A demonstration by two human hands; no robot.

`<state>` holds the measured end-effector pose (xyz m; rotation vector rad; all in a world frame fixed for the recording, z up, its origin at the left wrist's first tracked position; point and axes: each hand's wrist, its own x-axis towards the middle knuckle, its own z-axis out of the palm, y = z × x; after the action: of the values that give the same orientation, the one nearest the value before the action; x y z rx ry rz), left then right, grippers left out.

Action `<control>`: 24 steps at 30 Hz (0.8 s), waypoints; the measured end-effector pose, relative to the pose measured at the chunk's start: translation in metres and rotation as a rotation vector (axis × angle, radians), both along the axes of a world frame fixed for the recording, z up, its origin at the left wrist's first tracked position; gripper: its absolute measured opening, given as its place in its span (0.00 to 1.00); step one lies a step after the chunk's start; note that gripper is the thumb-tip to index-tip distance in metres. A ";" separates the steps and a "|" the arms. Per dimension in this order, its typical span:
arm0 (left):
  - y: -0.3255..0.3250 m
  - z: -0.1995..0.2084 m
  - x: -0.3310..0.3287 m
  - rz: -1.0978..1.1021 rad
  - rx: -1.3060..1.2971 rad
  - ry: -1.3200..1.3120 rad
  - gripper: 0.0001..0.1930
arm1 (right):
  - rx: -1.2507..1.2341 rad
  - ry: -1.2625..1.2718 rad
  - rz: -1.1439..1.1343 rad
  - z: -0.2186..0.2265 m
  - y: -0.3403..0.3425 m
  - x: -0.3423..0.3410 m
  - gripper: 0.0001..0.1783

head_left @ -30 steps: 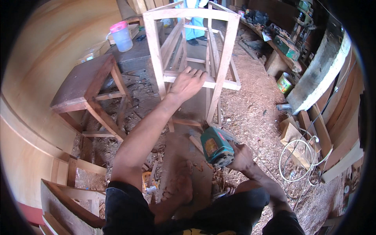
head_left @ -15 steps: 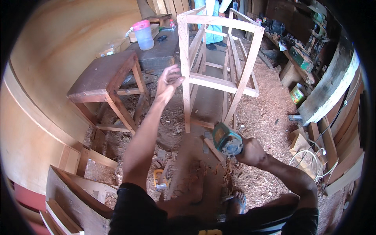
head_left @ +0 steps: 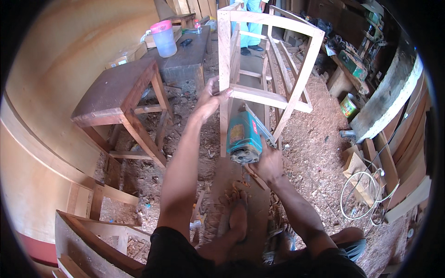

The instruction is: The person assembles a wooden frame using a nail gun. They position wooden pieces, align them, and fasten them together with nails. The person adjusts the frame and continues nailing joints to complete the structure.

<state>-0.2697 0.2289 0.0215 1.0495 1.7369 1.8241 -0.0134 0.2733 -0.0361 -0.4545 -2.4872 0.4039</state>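
A pale, unpainted wooden frame (head_left: 259, 95) of slim legs and rails stands upright in front of me. My left hand (head_left: 209, 101) is closed around its near left leg, where the lower rail joins, with the thumb against the joint. In my right hand (head_left: 270, 161) is a teal nail gun (head_left: 243, 133), gripped by its handle. Its grey cap is toward me and a silver magazine strip runs along its right side. The tool's front points into the frame below the rail; its tip is hard to make out.
At left stands a brown stool (head_left: 116, 90), with a pink-lidded plastic jug (head_left: 163, 39) on a low table (head_left: 183, 69) behind it. Another person (head_left: 250, 28) stands beyond the frame. Shavings (head_left: 320, 139) cover the floor; a pale coiled hose (head_left: 354, 197) and boards lie at right.
My left hand has gone from loosely open beside the leg to gripping it. My right hand has brought the nail gun forward and left, up to the frame below the rail.
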 end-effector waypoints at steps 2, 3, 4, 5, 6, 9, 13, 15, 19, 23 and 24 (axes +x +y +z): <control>-0.002 -0.005 0.005 -0.033 0.036 0.005 0.33 | 0.091 0.027 0.019 -0.006 0.004 -0.007 0.53; -0.003 -0.007 0.007 -0.045 0.067 0.025 0.32 | 0.122 0.050 0.028 -0.009 0.005 -0.009 0.54; -0.005 -0.008 0.009 -0.054 0.103 0.047 0.30 | 0.111 0.044 0.032 -0.011 0.006 -0.011 0.53; -0.005 -0.010 0.011 -0.033 0.079 0.055 0.28 | 0.087 0.049 0.038 -0.012 0.007 -0.012 0.52; -0.004 -0.011 0.014 -0.010 0.062 0.065 0.27 | 0.054 0.089 0.065 -0.013 0.008 -0.013 0.52; -0.003 -0.013 0.016 0.031 0.065 0.104 0.23 | 0.109 0.056 0.034 -0.012 0.008 -0.016 0.52; -0.002 -0.015 0.012 0.012 0.107 0.156 0.21 | 0.135 0.033 0.022 -0.005 0.009 -0.017 0.54; -0.002 -0.016 0.012 0.045 0.135 0.200 0.21 | 0.208 0.075 0.028 -0.001 0.009 -0.019 0.56; -0.003 -0.013 0.015 0.051 0.090 0.127 0.23 | 0.070 -0.029 -0.010 0.003 0.009 -0.019 0.58; -0.007 -0.006 0.018 0.063 0.020 0.151 0.23 | 0.083 -0.048 -0.034 0.006 0.005 -0.017 0.61; -0.007 -0.005 0.019 0.063 0.013 0.151 0.23 | 0.077 -0.045 -0.028 0.007 0.005 -0.017 0.61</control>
<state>-0.2510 0.2217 0.0163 1.1771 1.8668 1.8381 -0.0305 0.2780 -0.0292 -0.4709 -2.5270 0.2886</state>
